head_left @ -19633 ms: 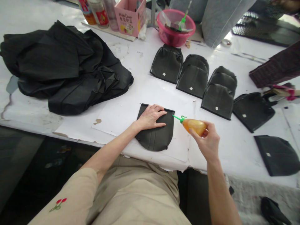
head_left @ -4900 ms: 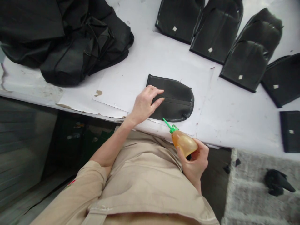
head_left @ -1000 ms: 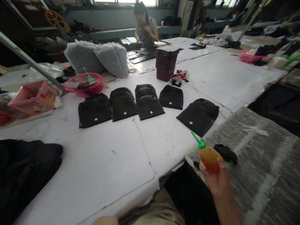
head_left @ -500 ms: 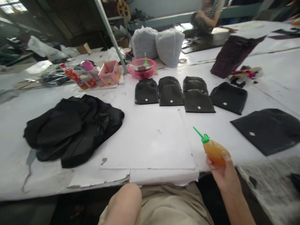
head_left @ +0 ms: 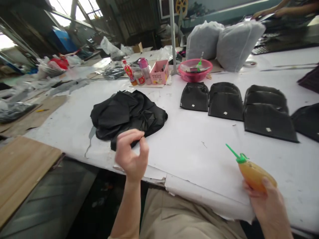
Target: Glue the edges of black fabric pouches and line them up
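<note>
My right hand [head_left: 270, 207] grips an orange glue bottle [head_left: 254, 172] with a green nozzle, held over the near edge of the white table [head_left: 204, 146]. My left hand [head_left: 132, 154] is raised in the air in front of a heap of black fabric [head_left: 127, 114], fingers loosely curled toward the thumb with nothing in them. A row of flat black pouch pieces [head_left: 225, 101] with small white tags lies on the far side of the table, beyond both hands.
A pink basin [head_left: 195, 69], a pink box [head_left: 159, 71] and bottles [head_left: 134, 73] stand at the back. Two grey sacks [head_left: 224, 38] sit behind them. A wooden board [head_left: 22, 166] lies low on the left. Another person's arms [head_left: 281, 8] show at top right.
The view has swung left. My left hand has come up from below the table edge toward the black fabric heap. My right hand still holds the glue bottle.
</note>
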A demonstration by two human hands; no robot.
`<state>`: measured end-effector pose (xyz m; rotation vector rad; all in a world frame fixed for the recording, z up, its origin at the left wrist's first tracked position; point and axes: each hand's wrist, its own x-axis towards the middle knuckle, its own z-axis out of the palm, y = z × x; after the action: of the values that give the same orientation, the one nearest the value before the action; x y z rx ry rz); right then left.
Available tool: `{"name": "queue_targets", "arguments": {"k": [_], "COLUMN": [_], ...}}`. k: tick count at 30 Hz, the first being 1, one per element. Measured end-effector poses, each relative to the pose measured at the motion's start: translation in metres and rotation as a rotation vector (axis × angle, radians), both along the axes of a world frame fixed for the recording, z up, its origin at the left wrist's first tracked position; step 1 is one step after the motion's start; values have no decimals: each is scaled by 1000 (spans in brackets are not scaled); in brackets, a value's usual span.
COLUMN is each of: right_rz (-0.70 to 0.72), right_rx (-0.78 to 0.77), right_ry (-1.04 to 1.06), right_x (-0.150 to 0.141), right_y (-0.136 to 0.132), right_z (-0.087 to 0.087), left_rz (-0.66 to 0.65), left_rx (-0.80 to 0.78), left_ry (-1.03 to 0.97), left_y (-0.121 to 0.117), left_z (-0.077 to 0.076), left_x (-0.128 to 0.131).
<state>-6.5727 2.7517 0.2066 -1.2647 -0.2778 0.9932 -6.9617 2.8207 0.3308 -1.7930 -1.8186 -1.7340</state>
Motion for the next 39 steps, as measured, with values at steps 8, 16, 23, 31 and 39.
{"name": "queue_targets", "arguments": {"k": [8,16,23,31,39], "right_rz": [11,37,-1,34,15], "right_rx": [-14,42,103,121,175], "right_ry": [-20,-8,28,24,73], "right_x": [2,2,0,-4,-5], "right_y": [1,0,1,-1,-1], "right_z": [-7,-7,-5,-1,1], "left_rz": [226,56,-561,-1064,-835], "left_rx": [-476,-272,-518,-755,-524], "left_ry": [224,149,-219,-172,206], "left_y": [80,35,-25,-55,23], "left_z": [-99,-74,-86,-85,9], "left_x": [-75,-41,50,101,71]}}
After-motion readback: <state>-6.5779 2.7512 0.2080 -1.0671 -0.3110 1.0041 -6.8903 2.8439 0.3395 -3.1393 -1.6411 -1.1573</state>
